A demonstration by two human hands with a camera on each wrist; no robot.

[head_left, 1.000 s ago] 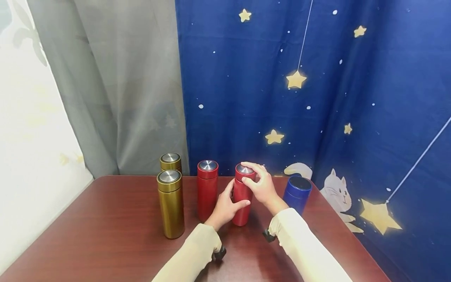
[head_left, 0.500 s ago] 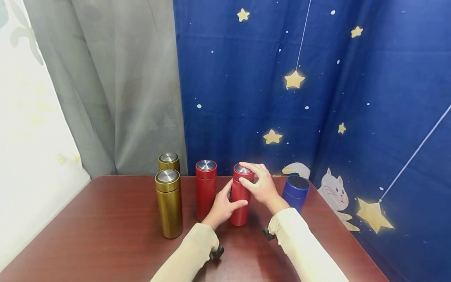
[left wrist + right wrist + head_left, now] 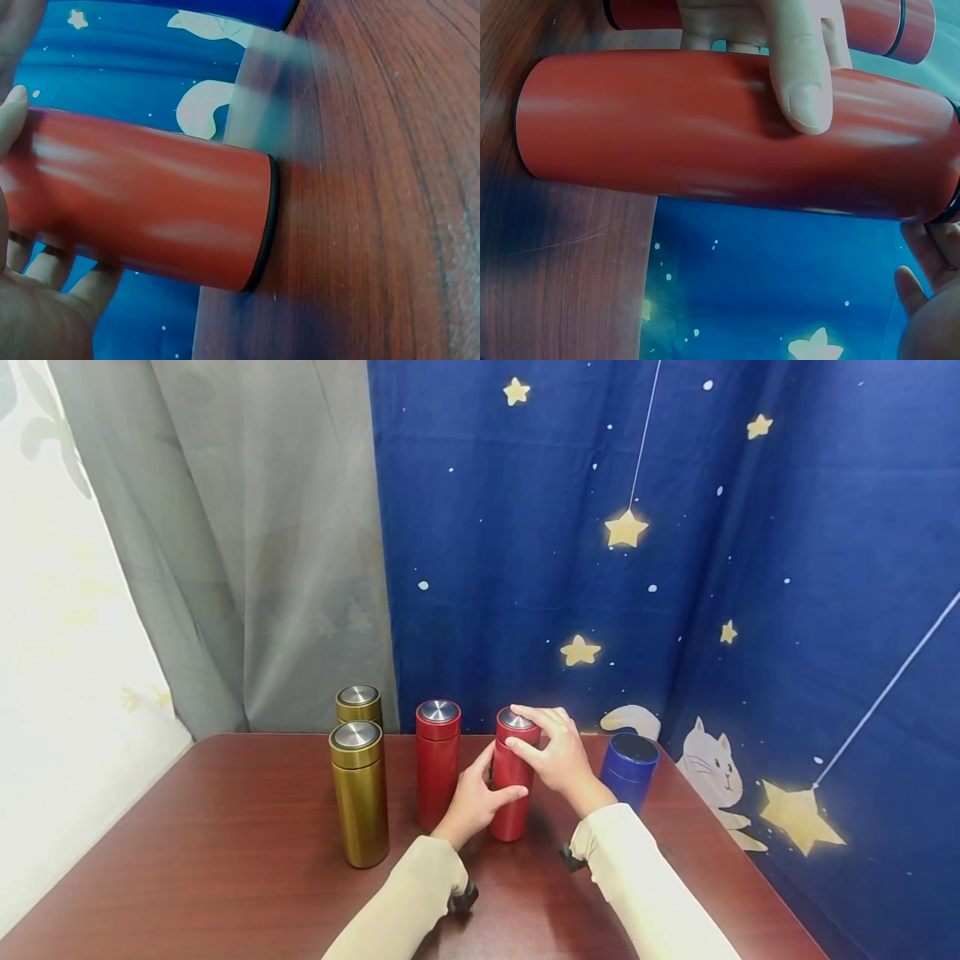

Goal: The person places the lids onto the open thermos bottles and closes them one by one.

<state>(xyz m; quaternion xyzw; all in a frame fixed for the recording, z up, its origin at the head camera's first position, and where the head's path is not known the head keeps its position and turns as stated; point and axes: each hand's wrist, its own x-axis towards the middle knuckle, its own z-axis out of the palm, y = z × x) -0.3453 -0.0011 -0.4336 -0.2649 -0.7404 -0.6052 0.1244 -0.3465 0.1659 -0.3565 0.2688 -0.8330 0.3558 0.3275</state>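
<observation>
A red thermos (image 3: 509, 817) with a silver-topped lid stands upright on the table. My left hand (image 3: 474, 803) grips its body, thumb across the near side and fingers behind. From above, my right hand (image 3: 558, 758) holds the lid (image 3: 517, 720) between thumb and fingers. The left wrist view has the thermos body (image 3: 150, 195) with its black-rimmed base on the wood. In the right wrist view the left thumb (image 3: 802, 94) presses the body, while the right hand (image 3: 939, 319) shows only partly near the lid end. A second red thermos (image 3: 437, 777) stands just left, partly behind the left hand.
Two gold thermoses, a front one (image 3: 362, 814) and a rear one (image 3: 358, 697), stand at the left. A blue thermos (image 3: 628, 772) is beyond the right wrist. Grey (image 3: 300, 543) and blue star-print (image 3: 510, 543) curtains hang behind the brown table (image 3: 225, 843).
The head view has shifted slightly, so everything sits a little further left. My right thumb has slid slightly left across the lid. The gripped thermos stays in place.
</observation>
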